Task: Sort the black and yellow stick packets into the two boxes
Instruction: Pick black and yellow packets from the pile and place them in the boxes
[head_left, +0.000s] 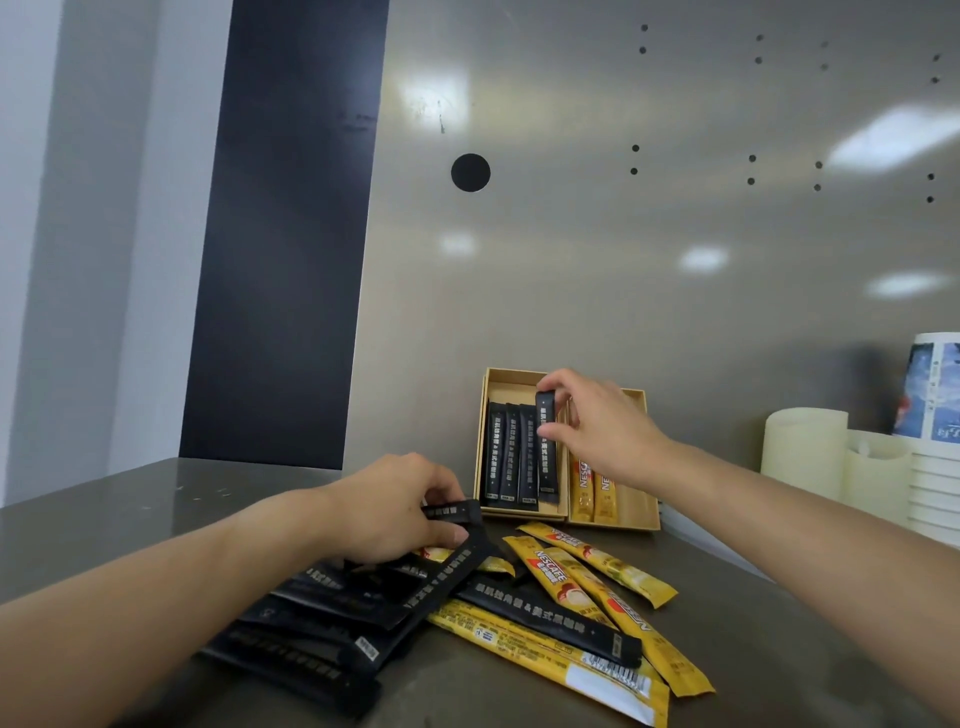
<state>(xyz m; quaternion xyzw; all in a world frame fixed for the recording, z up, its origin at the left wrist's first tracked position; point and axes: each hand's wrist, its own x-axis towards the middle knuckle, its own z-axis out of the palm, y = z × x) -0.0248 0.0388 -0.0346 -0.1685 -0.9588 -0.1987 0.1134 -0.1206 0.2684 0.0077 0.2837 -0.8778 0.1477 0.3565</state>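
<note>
Yellow packets (586, 486) — partly hidden behind right hand (597, 423).

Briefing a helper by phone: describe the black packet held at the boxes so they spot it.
Against the metal back wall sits the left cardboard box. Three black packets lie inside; the fourth packet, rightmost, is the only one the right hand pinches.

One wide-angle view from the person's head, facing forward and slightly down across the surface (130, 499) to the metal back panel (571, 260) at 12 o'clock. It sits close: the left forearm (156, 597) enters from 7 o'clock and the right forearm (805, 525) from 4 o'clock.
</note>
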